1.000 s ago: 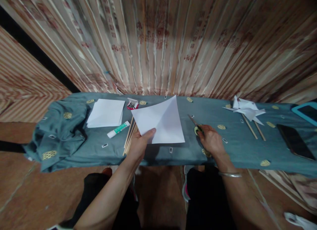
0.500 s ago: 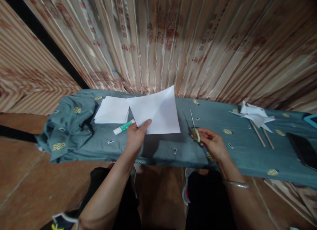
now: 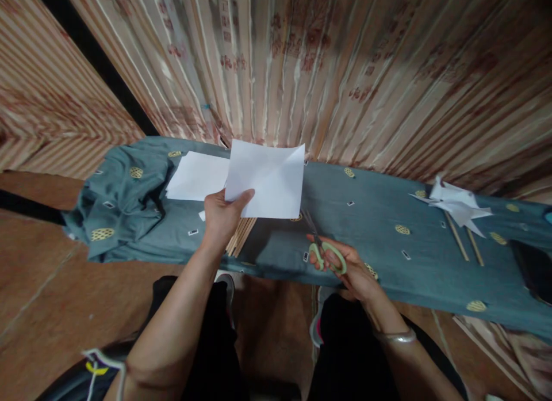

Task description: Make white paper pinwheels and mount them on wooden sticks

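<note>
My left hand (image 3: 224,214) grips a white sheet of paper (image 3: 269,179) by its lower left corner, thumb on top, and holds it above the cloth. A faint diagonal crease crosses the sheet. Green-handled scissors (image 3: 325,254) lie in my right hand (image 3: 349,266), fingers around the handles, with the blades pointing up and left toward the sheet. The blades are apart from the paper. Behind my left hand rests a stack of white paper (image 3: 196,176). Several wooden sticks (image 3: 241,237) lie under the held sheet, their far ends hidden by it.
A patterned teal cloth (image 3: 276,257) covers the long narrow surface and bunches up at the left. To the right are two white paper pinwheels (image 3: 459,202) on sticks and a black phone (image 3: 532,268). A pleated curtain (image 3: 276,73) hangs along the back edge.
My left hand has shifted slightly left and up with the sheet, uncovering the sticks and covering most of the glue stick. My right hand has turned and moved down-left with the scissors.
</note>
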A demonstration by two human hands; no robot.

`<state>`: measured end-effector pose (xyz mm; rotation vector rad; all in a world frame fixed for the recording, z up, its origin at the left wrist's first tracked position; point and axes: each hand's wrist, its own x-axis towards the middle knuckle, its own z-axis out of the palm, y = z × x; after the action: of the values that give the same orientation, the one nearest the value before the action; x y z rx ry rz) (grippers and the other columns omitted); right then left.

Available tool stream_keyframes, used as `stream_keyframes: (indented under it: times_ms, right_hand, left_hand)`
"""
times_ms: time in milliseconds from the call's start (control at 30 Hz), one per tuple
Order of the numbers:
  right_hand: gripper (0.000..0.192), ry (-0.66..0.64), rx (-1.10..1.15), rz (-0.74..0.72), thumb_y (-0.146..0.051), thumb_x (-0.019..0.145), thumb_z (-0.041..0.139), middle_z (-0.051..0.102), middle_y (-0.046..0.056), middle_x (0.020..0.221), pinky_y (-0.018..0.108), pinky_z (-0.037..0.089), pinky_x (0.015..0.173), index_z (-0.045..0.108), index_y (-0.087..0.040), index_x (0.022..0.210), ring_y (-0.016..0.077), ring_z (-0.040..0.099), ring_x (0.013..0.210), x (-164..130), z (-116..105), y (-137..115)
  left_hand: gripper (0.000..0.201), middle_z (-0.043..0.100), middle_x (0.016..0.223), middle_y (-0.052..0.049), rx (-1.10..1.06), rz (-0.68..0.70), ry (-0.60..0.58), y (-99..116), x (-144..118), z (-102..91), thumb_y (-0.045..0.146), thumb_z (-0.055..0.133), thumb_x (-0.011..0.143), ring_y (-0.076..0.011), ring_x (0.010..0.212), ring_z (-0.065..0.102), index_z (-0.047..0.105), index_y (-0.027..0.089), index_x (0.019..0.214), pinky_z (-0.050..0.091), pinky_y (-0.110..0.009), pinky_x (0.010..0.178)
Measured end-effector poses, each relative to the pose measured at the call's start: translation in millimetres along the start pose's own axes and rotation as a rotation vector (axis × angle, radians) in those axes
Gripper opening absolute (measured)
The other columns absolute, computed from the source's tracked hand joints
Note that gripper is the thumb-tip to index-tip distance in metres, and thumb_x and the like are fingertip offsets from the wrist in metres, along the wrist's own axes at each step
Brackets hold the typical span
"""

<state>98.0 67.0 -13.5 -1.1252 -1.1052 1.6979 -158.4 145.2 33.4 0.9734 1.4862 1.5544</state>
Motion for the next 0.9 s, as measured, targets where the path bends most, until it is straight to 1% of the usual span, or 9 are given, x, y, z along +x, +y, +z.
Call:
stream_keyframes:
  times_ms: [100,167,233,333,467,567,900]
  right_hand:
    - [0.058,-0.096,-0.105,-0.051,-0.055,0.079,0.068,0.071,0.005,0.089,0.026,0.049,0.073,0.064,-0.021,0.126,0.0142,0.061,0.075,-2.6,-1.0,-3.8]
    - [0.058,-0.142,-0.163,-0.058,-0.057,0.079,0.067,0.071,0.005,0.089,0.028,0.049,0.075,0.065,-0.02,0.124,0.0154,0.061,0.077,-3.4,-0.3,-7.3]
    - [0.057,-0.167,-0.193,-0.063,-0.057,0.078,0.068,0.07,0.005,0.086,0.028,0.049,0.074,0.067,-0.02,0.121,0.0158,0.06,0.076,-3.9,0.9,-10.3]
    - [0.055,-0.182,-0.211,-0.08,-0.057,0.077,0.069,0.069,0.004,0.084,0.028,0.048,0.071,0.068,-0.021,0.119,0.0156,0.059,0.075,-4.4,2.4,-13.1]
    - [0.054,-0.182,-0.227,-0.081,-0.055,0.076,0.071,0.068,0.003,0.082,0.028,0.046,0.067,0.069,-0.022,0.118,0.0151,0.057,0.074,-5.3,3.4,-15.4]
    - [0.055,-0.182,-0.249,-0.073,-0.056,0.076,0.071,0.067,0.004,0.082,0.028,0.046,0.065,0.069,-0.021,0.118,0.0149,0.056,0.071,-5.5,4.6,-17.7]
    - [0.055,-0.185,-0.226,-0.066,-0.054,0.074,0.073,0.068,0.003,0.082,0.029,0.047,0.068,0.069,-0.021,0.118,0.0141,0.058,0.072,-5.0,4.7,-18.0]
  left_hand:
    - [0.022,0.07,0.067,-0.003,0.027,0.001,0.004,0.4,0.1,-0.2,0.029,0.081,0.052,-0.0153,0.06,0.059,0.073,0.013,0.065,0.047,-0.023,0.052]
    - [0.022,0.07,0.067,-0.003,0.015,-0.007,-0.019,-0.1,-0.5,0.3,0.029,0.081,0.052,-0.0155,0.06,0.06,0.073,0.014,0.065,0.047,-0.023,0.052]
    - [0.021,0.071,0.068,-0.003,0.003,-0.006,-0.051,-0.8,-1.4,1.0,0.028,0.082,0.053,-0.0157,0.061,0.061,0.073,0.014,0.065,0.048,-0.023,0.053]
    - [0.021,0.07,0.067,-0.003,0.015,-0.012,-0.079,-1.0,-2.8,2.1,0.028,0.081,0.054,-0.0156,0.062,0.061,0.073,0.013,0.066,0.048,-0.023,0.054]
    - [0.021,0.069,0.064,-0.003,0.038,-0.033,-0.077,-0.5,-4.7,4.0,0.027,0.081,0.054,-0.0147,0.059,0.059,0.072,0.012,0.064,0.047,-0.023,0.052]
    - [0.021,0.069,0.066,-0.003,0.032,-0.048,-0.081,-1.3,-6.0,5.8,0.027,0.081,0.053,-0.0149,0.059,0.059,0.072,0.012,0.065,0.047,-0.023,0.052]
    - [0.025,0.067,0.062,-0.002,0.029,-0.076,-0.126,-3.4,-8.3,6.8,0.03,0.083,0.051,-0.0124,0.054,0.056,0.072,0.011,0.064,0.044,-0.022,0.049]
